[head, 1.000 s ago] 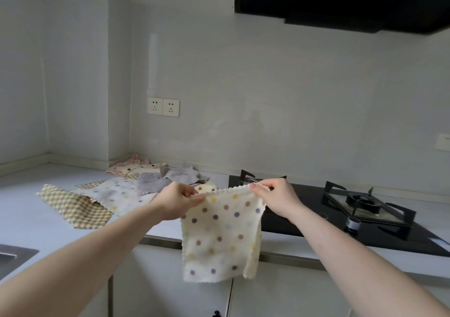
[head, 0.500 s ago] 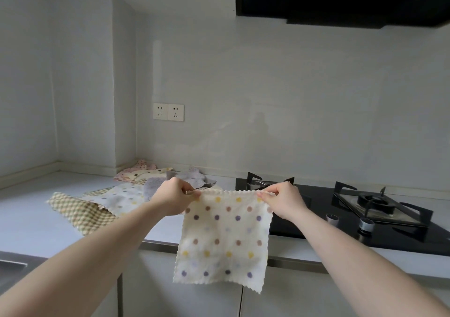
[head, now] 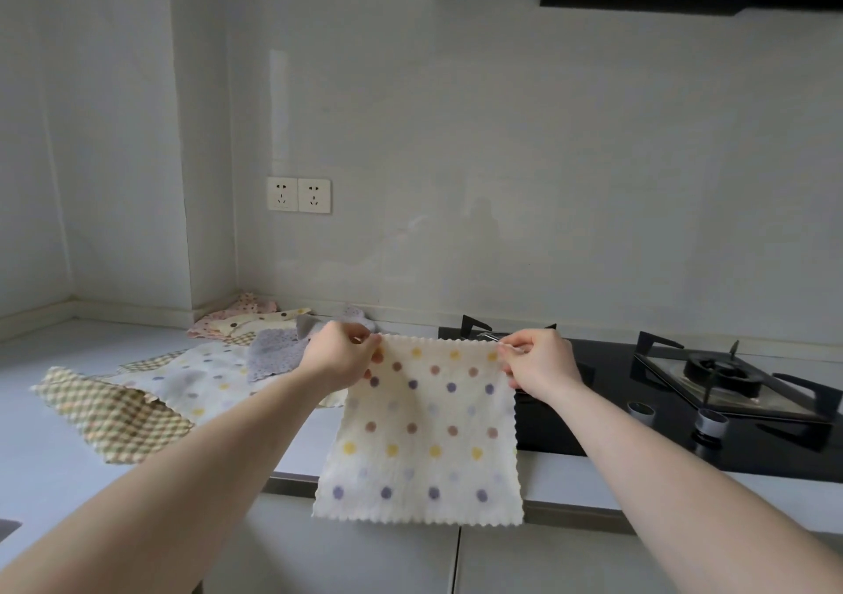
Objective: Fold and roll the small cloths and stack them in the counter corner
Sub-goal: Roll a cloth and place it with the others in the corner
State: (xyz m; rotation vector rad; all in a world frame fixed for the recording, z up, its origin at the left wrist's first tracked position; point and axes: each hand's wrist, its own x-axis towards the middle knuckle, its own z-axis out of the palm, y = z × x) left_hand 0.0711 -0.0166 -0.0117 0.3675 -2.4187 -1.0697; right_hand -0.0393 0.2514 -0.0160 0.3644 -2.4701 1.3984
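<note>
I hold a cream dotted cloth (head: 422, 434) up in the air in front of me. My left hand (head: 340, 356) pinches its top left corner, and my right hand (head: 538, 365) pinches its top right corner. Both grips are closed tight on the wavy top edge. The cloth hangs down flat and open, spread between my hands. Its bottom edge hangs in front of the worktop (head: 41, 447) edge and the cupboard doors.

More small cloths lie on the worktop to my left. A checked cloth (head: 109, 415) is nearest to me. Just behind it is a pale dotted cloth (head: 196, 377), lying flat. A grey cloth (head: 273, 354) sits on top of that one. Further back, near the corner of the wall, there is a pink and cream pile (head: 241, 317).

A black stove (head: 684, 393) is on my right, with two round knobs (head: 675, 418) at its front. Two white wall sockets (head: 299, 195) are above the cloths.
</note>
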